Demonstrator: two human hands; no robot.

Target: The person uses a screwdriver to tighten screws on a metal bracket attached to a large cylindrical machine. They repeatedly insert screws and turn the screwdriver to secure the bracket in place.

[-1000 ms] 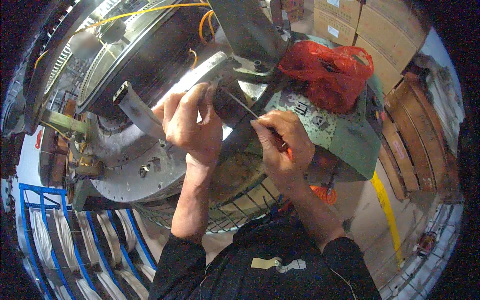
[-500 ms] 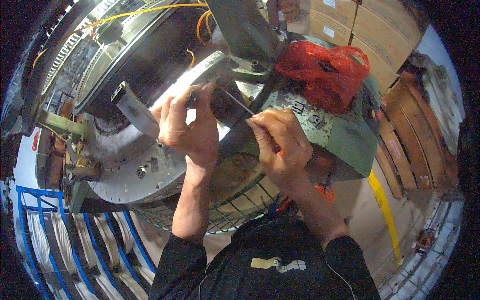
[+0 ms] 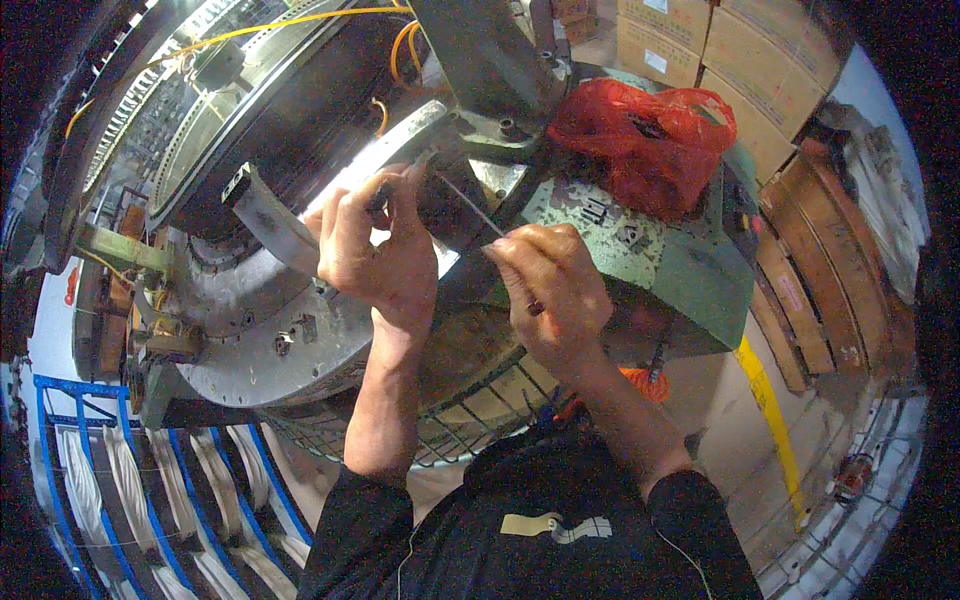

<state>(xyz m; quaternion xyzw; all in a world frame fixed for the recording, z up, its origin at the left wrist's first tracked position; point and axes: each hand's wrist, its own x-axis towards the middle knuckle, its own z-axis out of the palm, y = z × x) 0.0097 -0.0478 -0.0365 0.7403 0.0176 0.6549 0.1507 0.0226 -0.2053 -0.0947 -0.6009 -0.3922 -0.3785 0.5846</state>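
My right hand [image 3: 560, 295] is closed around a tool with a thin metal shaft [image 3: 468, 206]. The shaft slants up and left from the fingertips toward my left hand, and a small dark reddish end shows at the palm; its exact kind is unclear. My left hand [image 3: 375, 245] is raised with thumb and fingers pinched together. Something small and dark shows between those fingers, too hidden to name. Both hands are above the rim of a large round metal machine [image 3: 290, 360], beside a grey metal bar [image 3: 270, 222].
A red plastic bag [image 3: 640, 140] lies on the green machine housing [image 3: 690, 270] to the right. Cardboard boxes [image 3: 760, 75] are stacked behind it, with a wooden pallet [image 3: 820, 270] nearby. A blue rack [image 3: 170, 440] with white cloth strips stands at lower left. Yellow tubing [image 3: 280, 25] crosses the top.
My right hand has shifted slightly left and down with the thin tool, its wrist turned a little. The left hand stays nearly where it was, still pinched.
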